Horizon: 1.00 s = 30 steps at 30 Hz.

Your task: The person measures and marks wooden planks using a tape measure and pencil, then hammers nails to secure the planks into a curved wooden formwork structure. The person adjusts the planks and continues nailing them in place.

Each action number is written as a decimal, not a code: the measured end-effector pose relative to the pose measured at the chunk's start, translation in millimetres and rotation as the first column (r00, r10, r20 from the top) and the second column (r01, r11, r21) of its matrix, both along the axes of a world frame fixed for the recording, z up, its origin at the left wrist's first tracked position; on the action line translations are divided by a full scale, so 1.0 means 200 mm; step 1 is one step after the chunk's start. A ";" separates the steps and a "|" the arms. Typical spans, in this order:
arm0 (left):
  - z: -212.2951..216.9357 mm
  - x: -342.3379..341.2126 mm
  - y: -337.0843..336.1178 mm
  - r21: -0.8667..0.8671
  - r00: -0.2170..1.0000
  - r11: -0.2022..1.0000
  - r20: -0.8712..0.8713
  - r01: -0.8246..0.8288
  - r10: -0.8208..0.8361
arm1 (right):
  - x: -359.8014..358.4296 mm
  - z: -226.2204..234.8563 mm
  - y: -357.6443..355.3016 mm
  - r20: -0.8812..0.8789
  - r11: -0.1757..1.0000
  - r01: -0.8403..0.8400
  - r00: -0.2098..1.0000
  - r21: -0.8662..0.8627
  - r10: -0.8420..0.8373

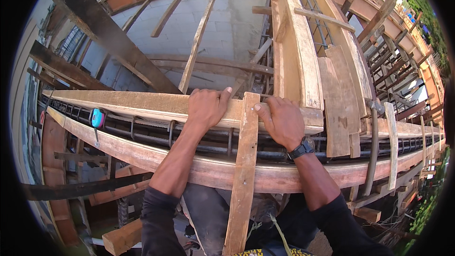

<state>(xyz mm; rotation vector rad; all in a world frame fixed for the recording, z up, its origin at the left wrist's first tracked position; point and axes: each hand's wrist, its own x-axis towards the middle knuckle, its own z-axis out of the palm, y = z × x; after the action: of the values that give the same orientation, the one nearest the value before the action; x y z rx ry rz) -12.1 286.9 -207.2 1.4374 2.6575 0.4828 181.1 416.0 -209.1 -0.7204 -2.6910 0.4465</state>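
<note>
My left hand (207,107) is wrapped over the top of the far formwork board (137,103), its fingers beyond the edge and its thumb pointing right. Further right, my right hand (283,123) grips the same board, with its thumb against a short wooden batten (243,170). The batten lies across both form sides between my hands, its near end toward my body. Between the far board and the near formwork board (208,173) runs a cage of steel reinforcing bars (230,143). Where my fingertips curl behind the board, they are hidden.
A turquoise and pink tape measure (98,118) sits at the left over the form. Another wooden beam form (301,66) with steel inside meets mine at the right, beside loose plywood pieces (337,104). A dark slanting timber (113,38) crosses the upper left before a grey block wall (227,23).
</note>
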 end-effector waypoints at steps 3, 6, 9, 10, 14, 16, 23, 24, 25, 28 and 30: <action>-0.01 -0.01 0.00 -0.007 1.000 1.000 0.025 -0.006 0.006 | 0.01 -0.02 0.01 0.006 1.000 -0.001 1.000 -0.019 0.002; -0.01 -0.02 0.00 0.007 1.000 1.000 0.021 0.007 -0.007 | 0.03 -0.04 0.02 0.017 1.000 -0.011 1.000 -0.020 0.011; 0.00 0.00 0.00 -0.032 0.999 0.999 0.040 0.002 0.000 | 0.03 -0.04 0.03 -0.012 0.999 -0.037 0.999 -0.031 0.037; 0.01 -0.01 0.00 -0.048 0.999 0.999 0.039 -0.005 0.007 | 0.02 -0.03 0.04 -0.026 0.998 -0.051 0.998 -0.037 0.050; 0.04 0.00 0.01 -0.075 0.999 0.997 0.033 -0.011 0.013 | 0.05 0.07 0.04 -0.160 0.979 -0.058 0.987 -0.197 0.026; 0.05 0.01 0.01 -0.093 0.999 0.995 0.040 -0.020 0.023 | 0.13 0.14 0.03 -0.291 0.956 -0.011 0.953 -0.294 -0.079; 0.01 -0.01 0.00 -0.076 1.000 0.997 0.022 -0.013 0.015 | 0.71 0.35 0.09 -0.375 0.950 0.167 0.890 -0.264 -0.261; 0.01 -0.02 0.00 -0.057 1.000 0.998 0.002 -0.010 0.010 | 0.79 0.36 0.11 -0.368 0.946 0.236 0.878 -0.223 -0.306; 0.00 -0.02 0.00 -0.037 1.000 0.999 -0.003 0.006 -0.006 | 0.89 0.38 0.14 -0.356 0.931 0.326 0.861 -0.162 -0.364; -0.02 -0.03 0.01 -0.057 0.999 0.998 -0.016 0.038 -0.039 | 1.14 0.38 0.23 -0.359 0.842 0.533 0.773 -0.077 -0.522; -0.02 -0.03 0.02 -0.057 1.000 0.998 -0.006 0.022 -0.022 | 1.30 0.36 0.26 -0.314 0.744 0.668 0.706 -0.002 -0.635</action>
<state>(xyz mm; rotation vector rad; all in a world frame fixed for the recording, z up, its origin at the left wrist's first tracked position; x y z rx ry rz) -18.9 290.0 -210.9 1.4528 2.6348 0.3979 440.4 468.9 -137.7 -1.3759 -1.9727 0.1873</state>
